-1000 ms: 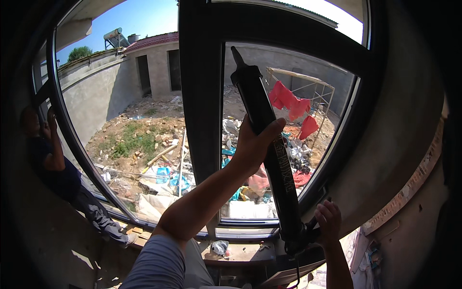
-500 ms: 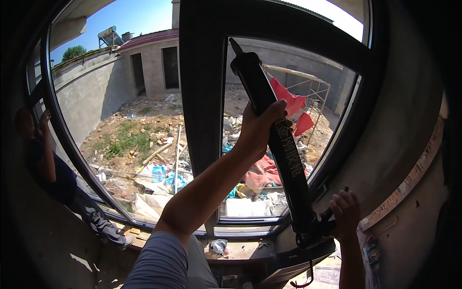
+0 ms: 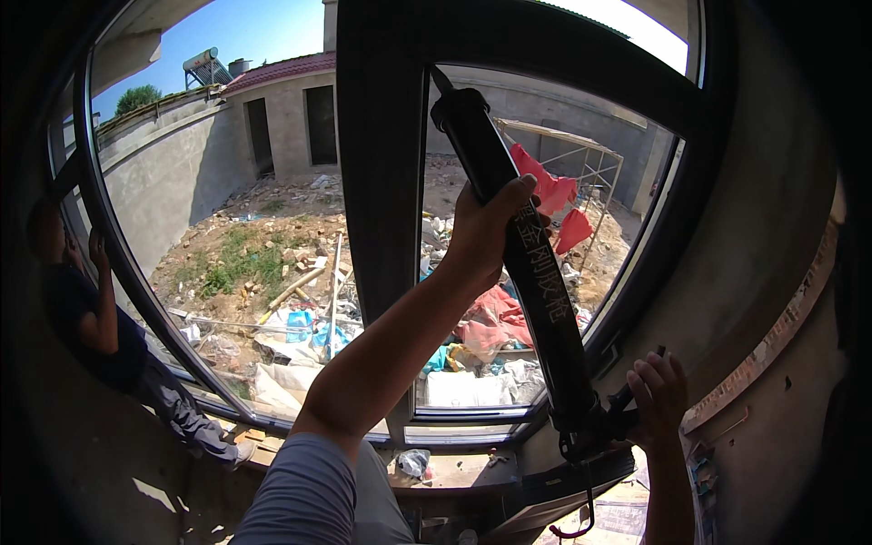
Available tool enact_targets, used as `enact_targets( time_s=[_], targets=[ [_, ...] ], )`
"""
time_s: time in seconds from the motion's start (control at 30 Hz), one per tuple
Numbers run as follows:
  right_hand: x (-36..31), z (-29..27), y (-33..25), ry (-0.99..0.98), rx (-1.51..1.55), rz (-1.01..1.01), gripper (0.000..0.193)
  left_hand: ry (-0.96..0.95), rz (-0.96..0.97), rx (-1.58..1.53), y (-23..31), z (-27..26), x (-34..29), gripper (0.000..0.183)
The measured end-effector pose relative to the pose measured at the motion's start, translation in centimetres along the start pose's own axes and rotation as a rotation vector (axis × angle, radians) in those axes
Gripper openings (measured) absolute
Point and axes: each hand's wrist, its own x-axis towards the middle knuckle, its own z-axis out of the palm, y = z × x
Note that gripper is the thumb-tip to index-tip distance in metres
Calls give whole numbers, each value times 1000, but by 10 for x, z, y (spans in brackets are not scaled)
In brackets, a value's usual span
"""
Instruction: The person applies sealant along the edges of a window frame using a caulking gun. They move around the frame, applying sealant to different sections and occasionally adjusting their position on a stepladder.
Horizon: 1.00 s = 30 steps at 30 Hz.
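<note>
A long black caulking gun (image 3: pixel 543 304) slants across the window, its pointed nozzle up at the top left. My left hand (image 3: pixel 495 222) is closed around the upper part of its barrel. At the lower end, my right hand (image 3: pixel 658 391) grips the handle and trigger. The nozzle tip lies close to the inner top left corner of the dark window frame (image 3: pixel 386 182); whether it touches I cannot tell. A hooked rod end hangs below the gun.
Another person (image 3: pixel 100 318) stands at the far left by the window, hands raised to the frame. A crumpled plastic bag (image 3: pixel 414 464) lies on the sill. Outside are rubble, red cloth (image 3: pixel 572 232) on a metal scaffold, and a grey wall (image 3: pixel 173 168).
The caulking gun's nozzle end has moved slightly up and left, with my left hand on the barrel. The other person's arm at the left has lowered a little.
</note>
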Motion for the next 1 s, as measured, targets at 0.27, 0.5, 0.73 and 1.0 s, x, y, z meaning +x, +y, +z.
enact_targets(
  time_s=[0.27,0.5,0.73,1.0],
  targets=[
    [0,6,1,15,5,7,43,12,16,-5,0,-2,3,40],
    [-6,18,-4,49,-47,17,48,-3,10,21,-4,-10,6,40],
    [-2,26,-16,16,-7,17,48,-16,10,40,-3,-16,6,38],
    [-16,38,-33,79,7,72,47,35,7,119,0,-17,2,39]
  ],
)
